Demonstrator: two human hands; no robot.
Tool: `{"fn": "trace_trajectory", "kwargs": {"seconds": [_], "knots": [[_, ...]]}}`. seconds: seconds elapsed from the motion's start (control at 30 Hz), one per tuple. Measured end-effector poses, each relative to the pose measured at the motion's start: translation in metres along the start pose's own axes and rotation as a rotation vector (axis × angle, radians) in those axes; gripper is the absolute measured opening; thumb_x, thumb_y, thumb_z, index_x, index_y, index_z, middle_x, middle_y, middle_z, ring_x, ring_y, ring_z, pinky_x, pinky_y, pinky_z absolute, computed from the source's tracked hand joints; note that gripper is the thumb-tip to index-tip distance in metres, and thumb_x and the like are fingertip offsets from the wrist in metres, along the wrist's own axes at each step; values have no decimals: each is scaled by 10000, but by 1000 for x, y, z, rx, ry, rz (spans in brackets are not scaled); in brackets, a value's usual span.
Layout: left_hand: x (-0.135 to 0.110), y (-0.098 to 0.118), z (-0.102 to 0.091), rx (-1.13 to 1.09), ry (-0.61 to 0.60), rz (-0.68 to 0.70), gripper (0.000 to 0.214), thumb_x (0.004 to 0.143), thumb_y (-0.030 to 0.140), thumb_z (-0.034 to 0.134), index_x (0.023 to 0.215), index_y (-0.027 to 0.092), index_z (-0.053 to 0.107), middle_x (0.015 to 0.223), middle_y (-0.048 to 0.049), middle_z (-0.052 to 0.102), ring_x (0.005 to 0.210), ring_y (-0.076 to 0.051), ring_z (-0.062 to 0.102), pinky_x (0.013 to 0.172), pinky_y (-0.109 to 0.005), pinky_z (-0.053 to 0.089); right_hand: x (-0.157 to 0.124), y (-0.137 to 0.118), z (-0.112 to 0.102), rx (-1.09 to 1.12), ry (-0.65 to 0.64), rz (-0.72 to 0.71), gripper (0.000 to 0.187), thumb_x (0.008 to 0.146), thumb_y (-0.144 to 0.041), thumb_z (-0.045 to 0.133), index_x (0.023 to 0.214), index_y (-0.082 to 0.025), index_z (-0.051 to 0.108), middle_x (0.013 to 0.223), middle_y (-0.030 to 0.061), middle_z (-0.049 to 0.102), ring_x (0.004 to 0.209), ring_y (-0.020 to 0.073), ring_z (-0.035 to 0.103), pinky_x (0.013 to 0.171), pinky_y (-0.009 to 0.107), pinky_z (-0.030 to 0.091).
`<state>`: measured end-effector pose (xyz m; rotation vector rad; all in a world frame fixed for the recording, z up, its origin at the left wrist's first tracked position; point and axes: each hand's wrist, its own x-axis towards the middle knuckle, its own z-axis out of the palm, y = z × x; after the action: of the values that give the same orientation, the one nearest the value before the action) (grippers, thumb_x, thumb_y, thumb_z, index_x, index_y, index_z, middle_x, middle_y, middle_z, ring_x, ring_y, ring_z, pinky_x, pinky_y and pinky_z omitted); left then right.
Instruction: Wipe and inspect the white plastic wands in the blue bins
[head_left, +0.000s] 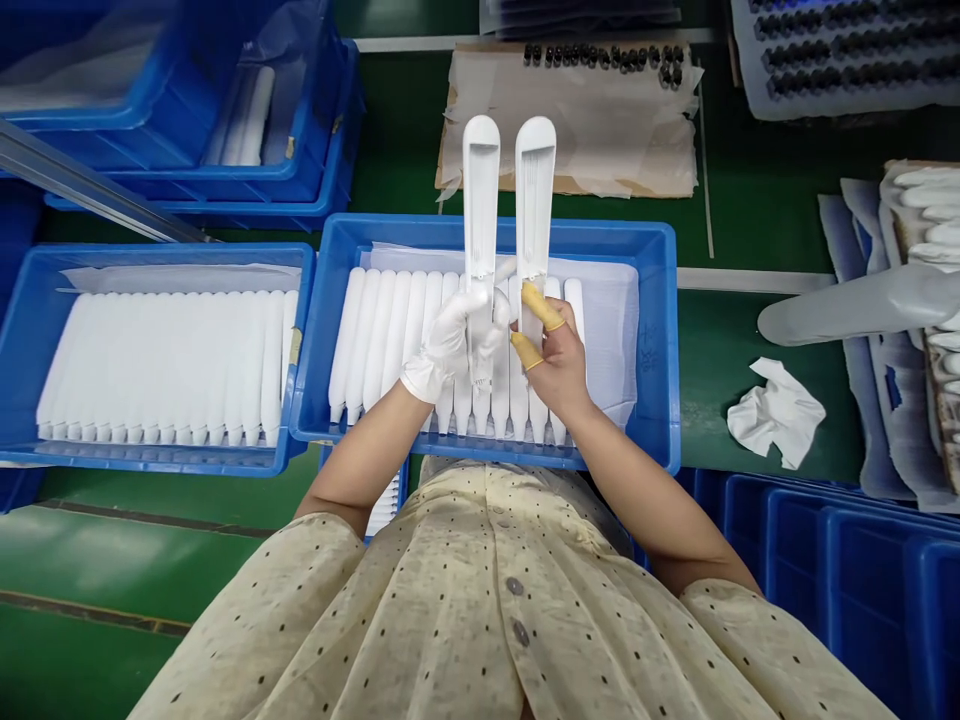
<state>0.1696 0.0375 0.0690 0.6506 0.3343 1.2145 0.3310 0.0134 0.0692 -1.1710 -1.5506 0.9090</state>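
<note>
My left hand (450, 345), in a white glove, is closed around a long white plastic shell (481, 210) with a rounded top and a hollow inner side facing me. A second, similar white shell (535, 210) stands parallel to it, pinched by my right hand (555, 350), which wears yellow finger cots on thumb and forefinger. Both shells are raised above a blue bin (645, 240). In that bin lies a row of slim white plastic pieces (382, 330) with narrow lower ends, on a translucent sheet (615, 330). My hands hide part of the row.
Left of it, another blue bin (22, 330) holds a packed white row. Stacked blue bins (300, 190) stand behind. Small black parts lie on a covered board (600, 140). At right are crumpled white paper (776, 412), a bagged long piece (862, 308) and a black-parts tray (757, 90).
</note>
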Motion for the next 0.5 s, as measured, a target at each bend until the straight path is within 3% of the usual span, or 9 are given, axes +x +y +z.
{"fn": "trace_trajectory", "kwargs": {"seconds": [0.17,0.5], "knots": [[2,5,-2,58,-115,-32,694,821,517,676,1376,102,647,594,18,571,387,-112,429,365,-238,355,-5,8,-3,-145,33,-119,496,939,-418,676,1429,-486,643,1222,65,506,1297,295,459,1179,577,461],[1,4,-1,128,-61,-56,739,818,575,631,1383,99,624,621,12,563,401,-108,415,402,-257,344,-4,9,-4,-223,48,-184,521,948,-325,630,1446,-477,629,1163,55,512,1184,268,522,1065,525,536]]}}
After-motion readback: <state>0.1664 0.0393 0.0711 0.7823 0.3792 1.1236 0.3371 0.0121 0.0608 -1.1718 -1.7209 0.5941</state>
